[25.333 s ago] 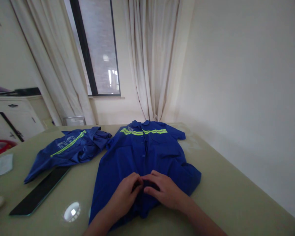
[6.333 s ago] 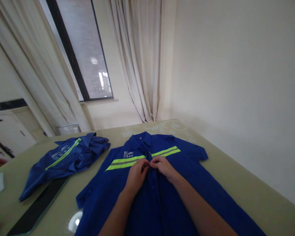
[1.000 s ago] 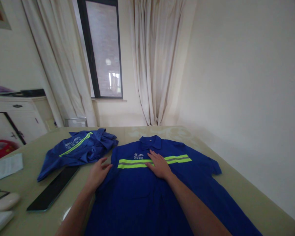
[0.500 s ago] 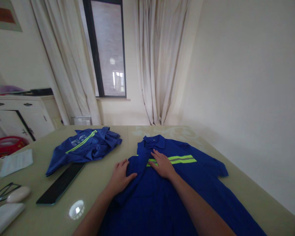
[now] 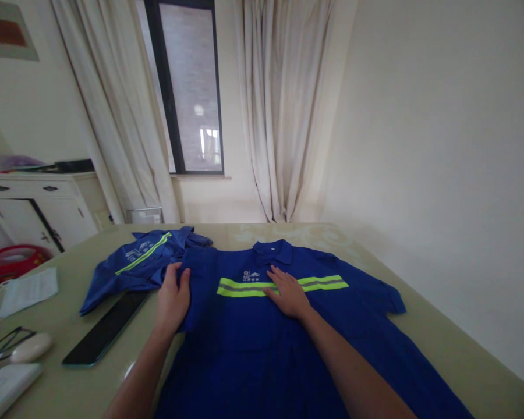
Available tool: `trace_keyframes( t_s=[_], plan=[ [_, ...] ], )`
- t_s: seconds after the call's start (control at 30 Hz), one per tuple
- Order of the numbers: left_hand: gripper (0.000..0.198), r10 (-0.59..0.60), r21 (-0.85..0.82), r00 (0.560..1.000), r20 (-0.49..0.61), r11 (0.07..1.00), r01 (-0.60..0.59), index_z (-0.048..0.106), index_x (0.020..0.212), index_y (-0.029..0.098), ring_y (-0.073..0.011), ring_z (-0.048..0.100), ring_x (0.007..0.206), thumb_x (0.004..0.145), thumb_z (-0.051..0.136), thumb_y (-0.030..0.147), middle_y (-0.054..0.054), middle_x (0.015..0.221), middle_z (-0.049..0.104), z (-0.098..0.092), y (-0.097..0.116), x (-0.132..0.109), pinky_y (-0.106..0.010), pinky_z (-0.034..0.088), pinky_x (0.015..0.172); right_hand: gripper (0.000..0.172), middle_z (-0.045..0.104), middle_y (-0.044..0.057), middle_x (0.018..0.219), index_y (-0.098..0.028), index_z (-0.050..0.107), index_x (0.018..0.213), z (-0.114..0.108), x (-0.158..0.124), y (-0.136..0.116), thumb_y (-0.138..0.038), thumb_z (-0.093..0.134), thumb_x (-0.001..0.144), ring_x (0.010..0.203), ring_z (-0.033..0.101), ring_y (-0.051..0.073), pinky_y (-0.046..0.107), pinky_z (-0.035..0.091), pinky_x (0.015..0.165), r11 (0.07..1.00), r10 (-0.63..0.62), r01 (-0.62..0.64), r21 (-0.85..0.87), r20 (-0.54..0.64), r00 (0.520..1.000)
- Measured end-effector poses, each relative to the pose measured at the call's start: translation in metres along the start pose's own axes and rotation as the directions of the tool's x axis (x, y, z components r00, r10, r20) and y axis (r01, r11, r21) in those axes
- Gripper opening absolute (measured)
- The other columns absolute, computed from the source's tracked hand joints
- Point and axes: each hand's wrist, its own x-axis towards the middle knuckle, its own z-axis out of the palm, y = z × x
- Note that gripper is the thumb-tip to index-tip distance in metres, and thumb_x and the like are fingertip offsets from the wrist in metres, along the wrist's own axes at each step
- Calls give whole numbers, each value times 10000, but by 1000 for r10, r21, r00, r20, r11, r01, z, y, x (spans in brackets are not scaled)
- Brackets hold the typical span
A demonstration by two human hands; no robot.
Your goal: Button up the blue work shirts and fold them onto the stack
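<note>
A blue work shirt point(image 5: 253, 326) with a yellow-green reflective stripe and white chest lettering lies spread on the table, its collar pointing away from me. At its left side, my left hand point(image 5: 174, 297) is closed on the edge of the short sleeve point(image 5: 201, 270), the thumb on top and the other fingers partly hidden. My right hand point(image 5: 288, 292) rests flat on the chest near the front opening, fingers spread across the stripe. The lower part of the shirt runs out of view beneath my forearms.
Another blue striped garment point(image 5: 128, 270) lies crumpled at the left, over the end of a black phone-like slab point(image 5: 107, 331). Further left are a face mask point(image 5: 28, 292), glasses point(image 5: 4, 346), a pale rounded object point(image 5: 32, 347) and a white box-like object point(image 5: 9, 381). A wall point(image 5: 454, 174) borders the table's right.
My left hand has moved left, drawing the folded sleeve side outward, so the chest lettering and left part of the stripe now show. My right hand has stayed on the chest.
</note>
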Motion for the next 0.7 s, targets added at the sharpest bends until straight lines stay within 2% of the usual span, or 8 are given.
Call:
trace_keyframes(
  t_s=[0.07, 0.13, 0.2, 0.27, 0.4, 0.47, 0.57, 0.7],
  plan=[
    [427, 56, 178, 991, -123, 983, -33, 497, 1361, 210, -340, 608, 1202, 990, 416, 405, -143, 1317, 638, -19, 1, 3, -476, 482, 1003, 669, 287, 85, 1656, -197, 429, 1546, 1, 0, 0, -583, 414, 1000, 1517, 293, 258, 442, 180, 1242, 1000, -4, 4, -1, -8, 1000],
    [445, 179, 338, 974, -139, 933, -123, 503, 1410, 212, -382, 480, 1356, 998, 408, 351, -146, 1510, 506, -27, 8, -1, -551, 384, 1104, 668, 288, 81, 1657, -199, 429, 1546, 1, 0, -1, -581, 419, 998, 1515, 297, 260, 442, 180, 1242, 1000, -3, 3, -4, -12, 1000],
    [428, 273, 384, 961, -37, 892, -238, 560, 1386, 221, -370, 454, 1385, 1007, 385, 318, -117, 1550, 481, -19, 19, -13, -553, 333, 1147, 662, 280, 77, 1660, -202, 427, 1547, 0, 0, -1, -572, 421, 999, 1516, 296, 258, 444, 180, 1241, 1000, 1, -1, -10, -16, 1000],
    [436, 329, 304, 927, 179, 878, -370, 587, 1380, 229, -327, 495, 1367, 1015, 385, 356, -103, 1515, 535, 6, 31, -32, -497, 332, 1166, 658, 276, 77, 1661, -200, 424, 1548, 0, 0, -1, -564, 420, 1000, 1516, 294, 255, 447, 183, 1240, 1000, 7, -7, -14, -16, 1000],
    [641, 313, 183, 773, 552, 859, -479, 456, 1522, 314, -371, 313, 1503, 968, 422, 634, -70, 1614, 418, 64, 38, -72, -583, 197, 1218, 651, 347, 102, 1634, -171, 414, 1549, 1, 1, -4, -547, 377, 1019, 1495, 337, 253, 425, 234, 1221, 1000, 15, -15, 4, -63, 998],
    [681, 288, 188, 737, 612, 852, -489, 403, 1548, 353, -379, 235, 1534, 957, 390, 690, -49, 1644, 364, 79, 33, -78, -615, 142, 1222, 630, 415, 121, 1597, -151, 425, 1537, 1, 1, -6, -522, 328, 1037, 1463, 386, 252, 408, 274, 1199, 999, 32, -29, 21, -163, 986],
    [667, 287, 183, 711, 642, 843, -506, 388, 1549, 377, -358, 221, 1542, 964, 366, 696, -32, 1659, 327, 81, 22, -66, -603, 132, 1231, 588, 502, 129, 1529, -159, 463, 1501, -8, 0, 0, -492, 302, 1044, 1412, 440, 260, 409, 301, 1178, 996, 84, -79, 31, -326, 942],
    [644, 299, 158, 683, 666, 838, -521, 400, 1543, 371, -329, 242, 1541, 975, 371, 672, -31, 1658, 326, 73, 12, -39, -583, 138, 1240, 564, 536, 190, 1469, -131, 501, 1446, -44, -22, 51, -477, 390, 1014, 1361, 480, 334, 464, 358, 1126, 921, 334, -388, -32, -446, 830]
  ],
)
